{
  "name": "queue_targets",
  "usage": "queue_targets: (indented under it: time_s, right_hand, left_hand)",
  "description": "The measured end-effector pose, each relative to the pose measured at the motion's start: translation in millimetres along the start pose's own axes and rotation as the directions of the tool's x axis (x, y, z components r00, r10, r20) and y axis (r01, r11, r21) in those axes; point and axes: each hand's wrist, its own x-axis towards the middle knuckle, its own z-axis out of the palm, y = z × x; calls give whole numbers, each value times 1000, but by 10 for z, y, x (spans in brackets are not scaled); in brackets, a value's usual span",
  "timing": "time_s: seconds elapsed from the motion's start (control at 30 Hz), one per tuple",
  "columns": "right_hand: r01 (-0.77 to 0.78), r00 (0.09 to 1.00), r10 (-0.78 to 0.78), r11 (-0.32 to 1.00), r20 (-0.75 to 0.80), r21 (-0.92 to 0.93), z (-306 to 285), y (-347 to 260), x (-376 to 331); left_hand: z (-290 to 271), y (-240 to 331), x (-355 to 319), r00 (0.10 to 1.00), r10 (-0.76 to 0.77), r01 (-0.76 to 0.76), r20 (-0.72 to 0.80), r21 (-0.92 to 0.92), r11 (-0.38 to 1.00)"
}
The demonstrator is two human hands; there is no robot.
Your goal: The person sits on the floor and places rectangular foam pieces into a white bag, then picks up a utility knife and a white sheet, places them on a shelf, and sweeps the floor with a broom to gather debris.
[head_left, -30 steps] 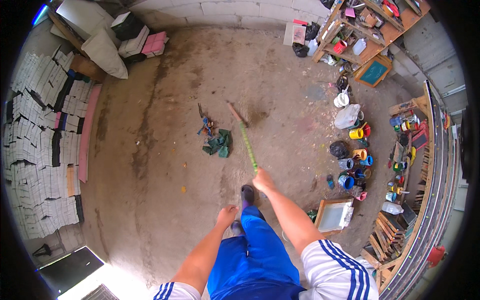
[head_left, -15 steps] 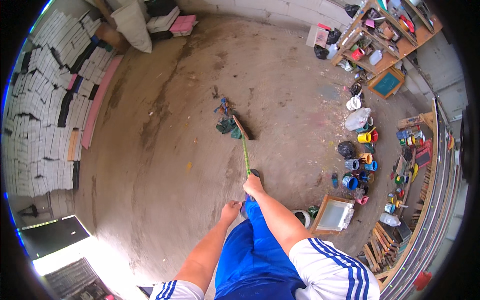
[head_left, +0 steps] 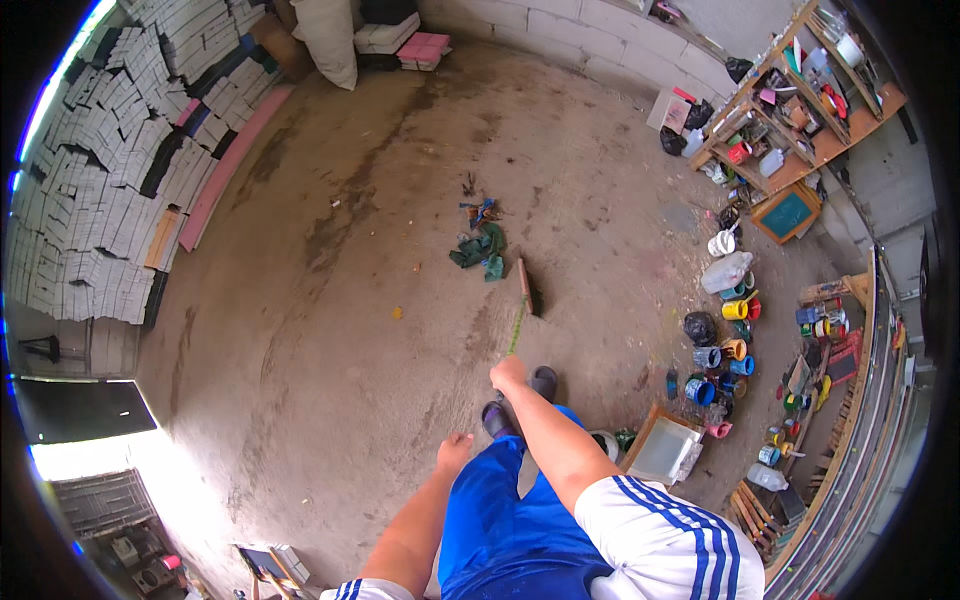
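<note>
My right hand (head_left: 508, 374) grips the green handle (head_left: 516, 332) of a broom, in front of my body. The broom's head (head_left: 525, 288) rests on the floor ahead, its dark bristles facing right. Just beyond and left of the head lie crumpled dark green scraps (head_left: 480, 250), apart from it. A smaller blue and brown scrap (head_left: 482, 211) sits beyond them. My left hand (head_left: 456, 450) hangs lower and to the left, off the handle, fingers loosely curled with nothing visible in them.
Paint pots and jars (head_left: 735, 310) line the floor on the right, beside a framed screen (head_left: 664, 449). A cluttered wooden shelf (head_left: 790, 110) stands far right. Stacked white blocks (head_left: 110, 200) fill the left side. My dark shoes (head_left: 497, 420) are close to the broom.
The broom head has moved off the green scraps, now to their right and nearer me. My left hand is lower and farther from the right one. The view has shifted, and both shoes show.
</note>
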Motion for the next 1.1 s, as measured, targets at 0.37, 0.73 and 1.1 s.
queue_targets:
  time_s: [0.37,0.73,1.1]
  right_hand:
    - [107,994,-97,953,-50,284,-1202,465,-188]
    - [-81,975,53,989,-218,-124,-2189,1044,1428]
    - [152,963,-185,974,194,170,-2736,-126,1357]
  left_hand:
    - [301,201,213,998,55,-52,19,-127,991]
    - [964,1350,404,991,-128,131,27,-155,979]
    - [1905,3207,1044,989,109,-98,97,-115,989]
